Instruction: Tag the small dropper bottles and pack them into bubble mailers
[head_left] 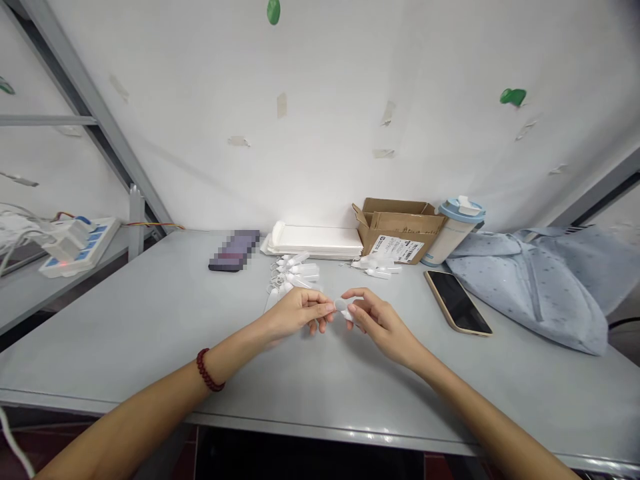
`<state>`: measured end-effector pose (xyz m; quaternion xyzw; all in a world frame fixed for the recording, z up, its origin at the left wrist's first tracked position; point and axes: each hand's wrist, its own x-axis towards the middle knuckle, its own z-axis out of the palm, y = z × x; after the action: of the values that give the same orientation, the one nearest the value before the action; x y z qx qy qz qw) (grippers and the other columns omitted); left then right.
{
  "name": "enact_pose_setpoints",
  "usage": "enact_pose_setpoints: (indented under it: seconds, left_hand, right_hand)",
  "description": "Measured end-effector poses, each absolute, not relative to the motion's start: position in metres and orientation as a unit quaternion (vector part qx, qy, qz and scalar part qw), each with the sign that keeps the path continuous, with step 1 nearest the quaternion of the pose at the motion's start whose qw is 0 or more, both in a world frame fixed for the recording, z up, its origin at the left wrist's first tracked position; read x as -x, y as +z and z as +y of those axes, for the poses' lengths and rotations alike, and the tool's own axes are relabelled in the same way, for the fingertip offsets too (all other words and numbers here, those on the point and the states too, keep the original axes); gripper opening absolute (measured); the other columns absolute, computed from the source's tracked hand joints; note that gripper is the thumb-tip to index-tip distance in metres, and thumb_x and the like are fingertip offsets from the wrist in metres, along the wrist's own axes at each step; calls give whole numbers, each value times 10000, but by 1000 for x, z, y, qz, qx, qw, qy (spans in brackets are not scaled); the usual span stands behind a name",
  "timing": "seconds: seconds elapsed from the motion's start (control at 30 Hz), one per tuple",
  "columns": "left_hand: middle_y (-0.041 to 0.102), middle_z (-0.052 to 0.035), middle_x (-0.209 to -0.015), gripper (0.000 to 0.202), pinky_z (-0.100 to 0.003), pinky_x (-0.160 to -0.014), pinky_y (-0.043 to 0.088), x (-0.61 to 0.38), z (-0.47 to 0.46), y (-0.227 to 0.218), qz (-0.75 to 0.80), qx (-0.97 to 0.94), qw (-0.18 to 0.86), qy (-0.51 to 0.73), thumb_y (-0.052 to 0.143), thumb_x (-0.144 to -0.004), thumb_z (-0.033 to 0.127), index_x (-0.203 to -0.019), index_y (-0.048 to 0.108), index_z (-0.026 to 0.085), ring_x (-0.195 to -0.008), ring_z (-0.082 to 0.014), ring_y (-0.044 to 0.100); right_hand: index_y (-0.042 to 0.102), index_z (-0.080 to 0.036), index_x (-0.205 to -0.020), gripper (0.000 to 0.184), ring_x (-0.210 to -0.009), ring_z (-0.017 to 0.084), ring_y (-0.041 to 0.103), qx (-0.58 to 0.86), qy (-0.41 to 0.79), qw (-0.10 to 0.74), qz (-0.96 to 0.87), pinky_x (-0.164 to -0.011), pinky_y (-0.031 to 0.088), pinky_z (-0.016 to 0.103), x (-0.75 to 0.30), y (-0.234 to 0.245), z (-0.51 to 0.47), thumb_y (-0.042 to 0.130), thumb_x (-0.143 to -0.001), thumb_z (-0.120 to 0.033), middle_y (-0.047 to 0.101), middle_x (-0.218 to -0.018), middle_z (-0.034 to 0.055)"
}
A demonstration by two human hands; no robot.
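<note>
Over the middle of the grey table (150, 333), my left hand (295, 315) and my right hand (376, 319) meet fingertip to fingertip. Both pinch a small translucent white plastic piece (341, 306) held between them. My left wrist wears a dark red bead bracelet (207, 371). Just beyond my hands lies a heap of several small white plastic bottles (296, 269), and a second small cluster of them (376, 267) sits in front of the cardboard box.
A stack of white trays (315, 241), an open cardboard box (397, 230), a blue-lidded tumbler (453, 232), a phone (457, 301) and a light blue bag (540, 287) lie to the right. A dark blurred object (234, 251) lies left of the trays. A power strip (75, 245) sits far left.
</note>
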<state>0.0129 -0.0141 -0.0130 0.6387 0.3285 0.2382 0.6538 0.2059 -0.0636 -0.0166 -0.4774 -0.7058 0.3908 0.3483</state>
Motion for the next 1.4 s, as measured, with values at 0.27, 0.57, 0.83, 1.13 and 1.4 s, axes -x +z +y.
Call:
enact_pose_setpoints:
  seconds: [0.27,0.57,0.83,1.13,1.4]
  left_hand:
    - [557,3,-633,253,-204,-515,385,-10,-13,-14,314,-594,704,228,608,-783,368,-717,603,124,-563,-82,517]
    - [567,1,-639,272,-214,-508,384,-11,-15,-10,328,-632,661,237,610,-763,390,-696,596,126,-551,-89,516]
    - [570,4,-662,271,-217,-509,391,-14,-17,-13,326,-641,651,242,600,-763,393,-702,585,130,-554,-92,523]
    - [559,10,-615,277,-218,-526,396,-12,-16,-12,334,-640,647,246,587,-782,394,-698,582,130,-536,-86,516]
    - [567,3,-628,292,-218,-513,396,-14,-17,-12,339,-642,642,248,598,-766,415,-698,588,131,-533,-88,513]
  right_hand:
    - [467,-190,-1092,294,-575,101,424,476,389,348,-708,-551,347,230,-205,-14,-65,373,-918,-408,580,-682,-11]
    - [463,-191,-1095,303,-584,106,446,481,386,343,-709,-545,345,233,-204,-16,-65,375,-915,-418,582,-673,-7]
    - [459,-190,-1103,321,-578,103,454,482,395,342,-703,-533,334,227,-203,-19,-65,375,-911,-434,578,-676,-13]
    - [464,-188,-1080,308,-540,95,394,485,390,350,-700,-519,331,227,-204,-17,-66,365,-917,-430,582,-670,-10]
    - [461,-188,-1091,293,-543,93,406,484,388,345,-704,-514,331,223,-204,-17,-65,365,-920,-405,571,-660,-15]
